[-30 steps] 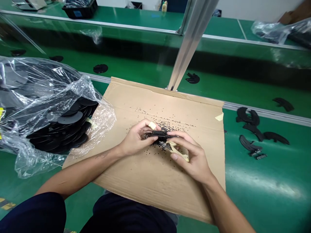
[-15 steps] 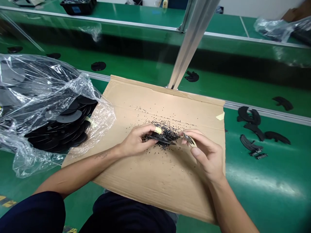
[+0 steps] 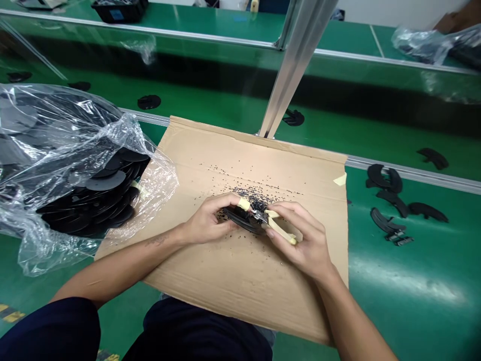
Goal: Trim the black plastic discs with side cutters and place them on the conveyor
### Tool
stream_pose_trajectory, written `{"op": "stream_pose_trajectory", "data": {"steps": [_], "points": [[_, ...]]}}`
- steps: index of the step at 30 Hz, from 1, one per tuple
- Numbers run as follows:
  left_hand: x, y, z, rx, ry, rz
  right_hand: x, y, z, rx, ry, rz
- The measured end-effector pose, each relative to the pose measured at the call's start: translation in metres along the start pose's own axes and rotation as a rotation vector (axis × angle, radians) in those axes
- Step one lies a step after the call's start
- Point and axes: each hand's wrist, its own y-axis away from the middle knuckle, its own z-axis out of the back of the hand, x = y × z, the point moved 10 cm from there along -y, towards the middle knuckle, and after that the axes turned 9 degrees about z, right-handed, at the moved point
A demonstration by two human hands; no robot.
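Note:
My left hand [image 3: 210, 218] is closed on a round black plastic part [image 3: 244, 220], holding it tilted over the cardboard sheet [image 3: 210, 281]. Yellow tape wraps one of its fingertips. In my right hand [image 3: 304, 235] are small cutting pliers [image 3: 280, 228] with pale yellow handles. Their metal jaws touch or nearly touch the part's upper edge; the exact contact is too small to make out. Under and behind both hands lies a scatter of tiny black plastic bits [image 3: 253, 195].
On the left, a clear plastic bag [image 3: 67, 135] spills a pile of black discs [image 3: 90, 210]. Several curved black parts [image 3: 393, 200] lie on the green table [image 3: 413, 291] at right. A metal post [image 3: 289, 75] rises behind the cardboard, and a black bin [image 3: 120, 11] stands at the back.
My right hand has moved left and turned, bringing the pliers' jaws to the black part. My left hand has tilted the part so more of its face shows.

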Motion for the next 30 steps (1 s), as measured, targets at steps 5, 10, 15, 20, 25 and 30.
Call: {"op": "stream_pose_trajectory", "data": {"steps": [5,10,15,20,25,30], "points": [[0.001,0.000,0.001,-0.009,-0.011,-0.003,0.004,0.000,0.003,0.002,0.030,0.052],[-0.003,0.001,0.002,-0.019,-0.014,-0.038,0.011,-0.001,0.004,0.014,0.094,0.108],[-0.006,0.000,0.003,-0.034,-0.063,-0.064,0.015,-0.002,0.005,0.011,0.162,0.128],[-0.008,0.000,0.003,-0.022,-0.099,-0.060,0.017,-0.001,0.005,0.019,0.212,0.163],[-0.005,0.001,0.004,-0.036,-0.094,-0.051,0.017,0.001,0.004,0.020,0.267,0.193],[-0.007,0.003,0.004,-0.053,-0.069,-0.092,0.017,0.002,0.005,0.017,0.279,0.200]]}}
